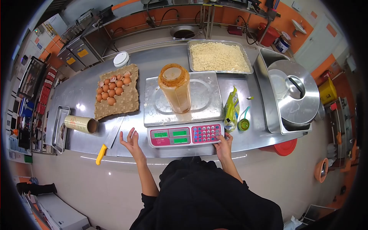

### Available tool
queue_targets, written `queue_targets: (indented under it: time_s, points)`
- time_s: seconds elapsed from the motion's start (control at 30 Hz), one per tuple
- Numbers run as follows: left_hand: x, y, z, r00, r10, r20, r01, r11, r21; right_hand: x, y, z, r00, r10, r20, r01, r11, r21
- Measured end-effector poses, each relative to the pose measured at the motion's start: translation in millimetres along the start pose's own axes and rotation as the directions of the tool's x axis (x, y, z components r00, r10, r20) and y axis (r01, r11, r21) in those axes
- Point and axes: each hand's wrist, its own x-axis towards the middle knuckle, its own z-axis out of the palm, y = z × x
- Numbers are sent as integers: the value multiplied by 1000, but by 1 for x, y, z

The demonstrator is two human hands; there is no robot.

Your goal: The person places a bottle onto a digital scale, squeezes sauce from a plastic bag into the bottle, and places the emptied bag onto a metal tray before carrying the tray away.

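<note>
Touching the keypad at its right end, the right hand is held at the near right corner of the scale; whether the edge is gripped there cannot be told. The left hand is raised just left of the scale, empty, with its fingers curved and spread wide. Beyond and between both hands, the jar, smeared brown near its rim, is stood on the scale's plate. To the left of the left hand, the knife is laid with its yellow handle past the edge of the worktop, and the can is seen farther left, on its side. Eggs are held in the egg tray, beyond the left hand. Just beyond the right hand, the green packet is placed beside the scale, with the green spoon to its right.
</note>
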Motion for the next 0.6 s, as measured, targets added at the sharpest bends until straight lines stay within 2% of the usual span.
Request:
queue_targets:
  time_s: [0.2,0.3,0.43,0.6]
  points:
    - [-6,2,-8,999,-22,-28,24,998,53,1,8,3,998,-47,-51,47,999,7]
    - [-10,6,-10,999,-19,-34,20,1000,17,0,9,4,999,-20,-44,21,1000,16]
    - [-14,8,-17,999,-7,-46,9,999,33,5,14,1,996,-66,-64,63,996,-62]
    - [-26,12,-24,998,7,-57,-2,997,77,-3,10,4,996,-35,-85,27,996,-90]
